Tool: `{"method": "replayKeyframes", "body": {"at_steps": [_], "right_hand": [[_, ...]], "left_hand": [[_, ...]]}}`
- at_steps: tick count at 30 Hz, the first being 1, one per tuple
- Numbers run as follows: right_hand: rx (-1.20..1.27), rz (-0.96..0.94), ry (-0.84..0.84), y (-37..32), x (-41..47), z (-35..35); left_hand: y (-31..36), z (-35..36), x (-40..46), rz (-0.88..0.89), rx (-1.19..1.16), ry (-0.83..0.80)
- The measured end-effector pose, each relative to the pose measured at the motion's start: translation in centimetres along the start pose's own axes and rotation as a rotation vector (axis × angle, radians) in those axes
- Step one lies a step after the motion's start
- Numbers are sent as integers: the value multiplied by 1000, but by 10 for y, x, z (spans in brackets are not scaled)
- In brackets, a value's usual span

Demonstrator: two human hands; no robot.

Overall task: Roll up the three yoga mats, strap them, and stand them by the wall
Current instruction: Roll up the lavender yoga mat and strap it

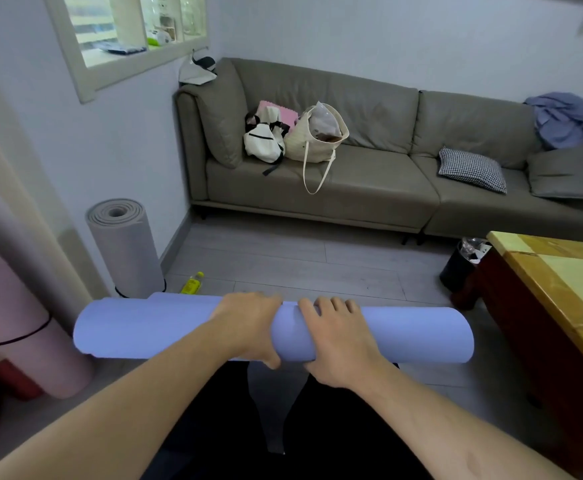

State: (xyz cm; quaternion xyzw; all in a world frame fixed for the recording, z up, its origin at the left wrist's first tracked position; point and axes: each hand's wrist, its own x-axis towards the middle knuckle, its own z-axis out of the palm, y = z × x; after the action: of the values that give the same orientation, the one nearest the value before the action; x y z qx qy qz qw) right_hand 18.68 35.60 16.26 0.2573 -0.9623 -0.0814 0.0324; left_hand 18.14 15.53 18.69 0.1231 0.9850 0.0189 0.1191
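Both hands grip smooth lavender roll — cylindrical.

I hold the rolled lavender mat level and crosswise, unstrapped, near the wall. The grey mat stands upright against that wall, black strap low; the pink mat, also strapped, leans nearer me.

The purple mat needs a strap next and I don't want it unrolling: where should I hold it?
Keep the grip at the middle of the purple mat, from above, as the left hand and right hand do: it lies level, and fingers curled over pin the loose edge.
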Motion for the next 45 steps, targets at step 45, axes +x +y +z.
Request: {"method": "replayKeyframes", "body": {"at_steps": [45], "right_hand": [[64, -18, 63, -10, -11, -8]], "left_hand": [[5, -21, 4, 38, 73, -134]]}}
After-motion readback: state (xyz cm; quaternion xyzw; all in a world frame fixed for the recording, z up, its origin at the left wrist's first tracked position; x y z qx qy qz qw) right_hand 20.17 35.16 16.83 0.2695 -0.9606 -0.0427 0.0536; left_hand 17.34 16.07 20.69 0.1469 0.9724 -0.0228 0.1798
